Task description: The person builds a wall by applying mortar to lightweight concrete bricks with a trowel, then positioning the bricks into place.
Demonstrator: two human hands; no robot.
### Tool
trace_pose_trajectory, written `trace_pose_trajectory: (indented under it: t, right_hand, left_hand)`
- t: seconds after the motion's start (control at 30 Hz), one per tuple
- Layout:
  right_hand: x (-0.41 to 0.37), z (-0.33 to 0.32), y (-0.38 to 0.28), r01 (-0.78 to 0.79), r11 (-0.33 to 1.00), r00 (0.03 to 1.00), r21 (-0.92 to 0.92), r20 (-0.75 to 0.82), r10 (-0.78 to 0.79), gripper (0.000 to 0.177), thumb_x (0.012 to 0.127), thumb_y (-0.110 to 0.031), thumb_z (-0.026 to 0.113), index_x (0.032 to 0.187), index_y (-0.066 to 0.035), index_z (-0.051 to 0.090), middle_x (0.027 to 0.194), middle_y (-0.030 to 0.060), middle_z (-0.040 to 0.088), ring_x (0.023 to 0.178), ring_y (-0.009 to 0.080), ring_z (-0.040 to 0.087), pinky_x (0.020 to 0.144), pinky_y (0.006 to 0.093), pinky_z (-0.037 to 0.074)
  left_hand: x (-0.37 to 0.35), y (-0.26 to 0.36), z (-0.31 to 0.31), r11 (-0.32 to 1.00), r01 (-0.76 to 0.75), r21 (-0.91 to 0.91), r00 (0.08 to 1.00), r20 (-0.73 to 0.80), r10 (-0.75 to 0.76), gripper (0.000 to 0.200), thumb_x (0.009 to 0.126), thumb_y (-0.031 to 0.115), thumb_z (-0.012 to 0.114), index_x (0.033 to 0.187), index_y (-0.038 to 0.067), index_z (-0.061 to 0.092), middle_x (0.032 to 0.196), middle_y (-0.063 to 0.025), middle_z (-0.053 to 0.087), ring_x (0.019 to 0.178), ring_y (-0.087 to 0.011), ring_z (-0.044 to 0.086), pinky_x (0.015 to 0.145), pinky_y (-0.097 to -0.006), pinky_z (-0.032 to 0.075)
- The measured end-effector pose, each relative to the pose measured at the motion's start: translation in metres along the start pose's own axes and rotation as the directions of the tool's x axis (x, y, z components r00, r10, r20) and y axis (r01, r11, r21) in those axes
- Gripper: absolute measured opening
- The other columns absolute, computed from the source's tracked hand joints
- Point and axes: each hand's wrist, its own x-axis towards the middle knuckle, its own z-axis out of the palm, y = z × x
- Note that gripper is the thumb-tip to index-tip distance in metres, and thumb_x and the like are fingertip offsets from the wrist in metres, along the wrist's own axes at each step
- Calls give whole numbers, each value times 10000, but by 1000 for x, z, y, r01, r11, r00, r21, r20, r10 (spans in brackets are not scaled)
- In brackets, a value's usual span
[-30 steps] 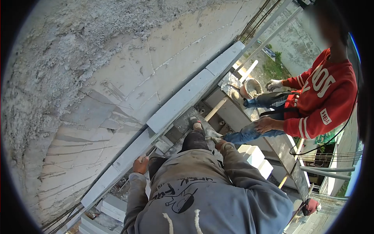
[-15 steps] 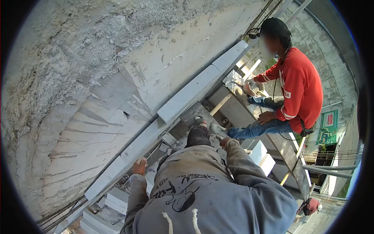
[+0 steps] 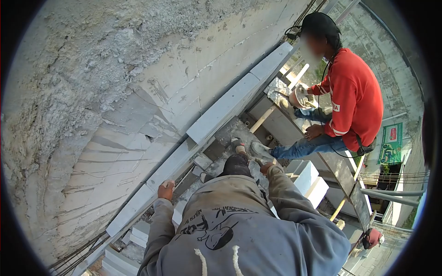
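My left hand (image 3: 166, 189) is beside the row of pale blocks (image 3: 171, 164) along the wall. Its fingers are curled, with a whitish patch at the fingertips that I cannot identify. Ahead of my body, my right hand (image 3: 265, 167) is closed near my knee, by the co-worker's boot (image 3: 260, 150). What it grips, if anything, is too small to make out. My shoe (image 3: 239, 145) rests on the dusty grey platform (image 3: 224, 132).
A co-worker in a red sweater (image 3: 352, 94) sits at right, one gloved hand at a bucket (image 3: 299, 97). White blocks (image 3: 307, 178) are stacked by my right arm; more blocks (image 3: 138, 232) lie lower left. Planks (image 3: 332, 171) edge a drop, with another person (image 3: 374, 238) lower right.
The view has shifted slightly. The co-worker's bucket has tilted, and its opening shows more. My hands remain in nearly the same places, the left still by the block row.
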Motion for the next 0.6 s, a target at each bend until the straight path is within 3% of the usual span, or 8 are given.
trace_pose_trajectory:
  t: [0.07, 0.13, 0.17, 0.27, 0.37, 0.43, 0.6]
  right_hand:
    - [-16, 2, -4, 66, 991, 996, -117, 68, -59, 453, 875, -382, 450, 1096, -21, 614, 1128, 168, 594, 1059, 311, 554, 876, 399, 443]
    - [-7, 12, -1, 104, 979, 991, -174, 102, -87, 418, 877, -333, 455, 1122, -30, 607, 1194, 173, 574, 1133, 325, 531, 920, 395, 430]
    - [5, 25, 2, -32, 999, 999, 41, 23, 31, 453, 889, -365, 444, 1131, -14, 597, 1198, 185, 568, 1140, 331, 524, 925, 397, 424]
    - [-7, 28, 2, -148, 956, 988, 251, -11, 156, 556, 913, -451, 394, 1179, 10, 556, 1207, 217, 550, 1161, 331, 507, 948, 392, 405]
    - [11, 42, 11, -151, 959, 989, 242, 34, 147, 557, 918, -447, 377, 1191, 8, 546, 1224, 217, 538, 1174, 326, 497, 960, 395, 394]
    - [30, 51, 17, -55, 970, 984, 236, -151, 92, 749, 839, -657, 413, 952, 58, 609, 787, 142, 632, 671, 233, 594, 637, 382, 491]
    - [8, 28, 4, -5, 986, 996, 167, -81, 19, 747, 845, -648, 408, 941, 64, 610, 770, 146, 627, 646, 235, 593, 617, 385, 493]
  left_hand:
    - [-10, 29, -5, 998, 13, 62, 1000, 23, -14, 350, 842, 238, 603, 1057, -37, 619, 873, -94, 656, 821, -175, 615, 695, -291, 476]
    - [-5, 8, -3, 998, 58, 14, 998, 39, -59, 349, 842, 242, 603, 1055, -34, 621, 871, -92, 657, 802, -177, 618, 677, -285, 471]
    - [-4, -3, -3, 994, 102, -35, 993, 56, -100, 347, 843, 245, 603, 1054, -30, 623, 870, -90, 659, 784, -179, 620, 659, -279, 466]
    - [-13, -15, 0, 973, 204, -106, 978, 57, -199, 347, 825, 237, 599, 1047, -27, 634, 834, -90, 656, 744, -155, 621, 649, -276, 493]
    - [-28, -11, -3, 970, 221, -102, 974, 79, -213, 325, 833, 206, 603, 1057, -29, 627, 854, -87, 653, 750, -157, 619, 644, -271, 501]
    - [-29, -27, -1, 959, 243, -147, 969, 70, -235, 319, 833, 200, 607, 1056, -27, 627, 861, -85, 653, 754, -158, 619, 650, -271, 503]
    - [-33, -34, -2, 937, 283, -204, 959, 54, -278, 312, 836, 204, 610, 1056, -16, 630, 867, -84, 653, 768, -158, 619, 659, -273, 502]
